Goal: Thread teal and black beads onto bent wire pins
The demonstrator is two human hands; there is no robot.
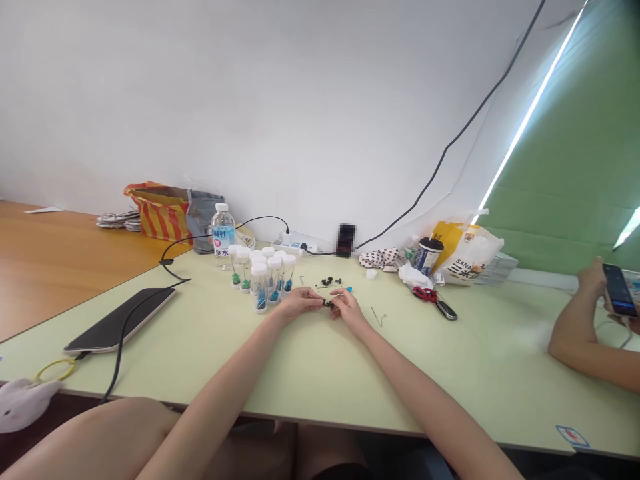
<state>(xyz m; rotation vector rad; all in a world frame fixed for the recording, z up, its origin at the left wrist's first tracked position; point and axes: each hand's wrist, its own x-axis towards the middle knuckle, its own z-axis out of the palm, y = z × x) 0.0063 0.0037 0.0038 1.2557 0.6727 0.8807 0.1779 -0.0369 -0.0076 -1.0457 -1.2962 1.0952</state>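
Observation:
My left hand (301,303) and my right hand (349,309) meet over the middle of the green table. Between their fingertips is a small black part (327,304), pinched from both sides; its exact kind is too small to make out. Just beyond lie several loose black pieces (327,281) and a small blue piece (349,289). A bent metal hex key (379,317) rests to the right of my right hand. Left of my left hand stand several clear tubes (259,290) with white caps, holding blue or green pieces.
A water bottle (223,237) stands behind the tubes. At left lies a phone (120,320) with a cable across it. Red-handled scissors (425,294), a dark cup (429,256) and a paper bag (473,253) are at right. Another person's arm (580,327) rests farther right, with a phone.

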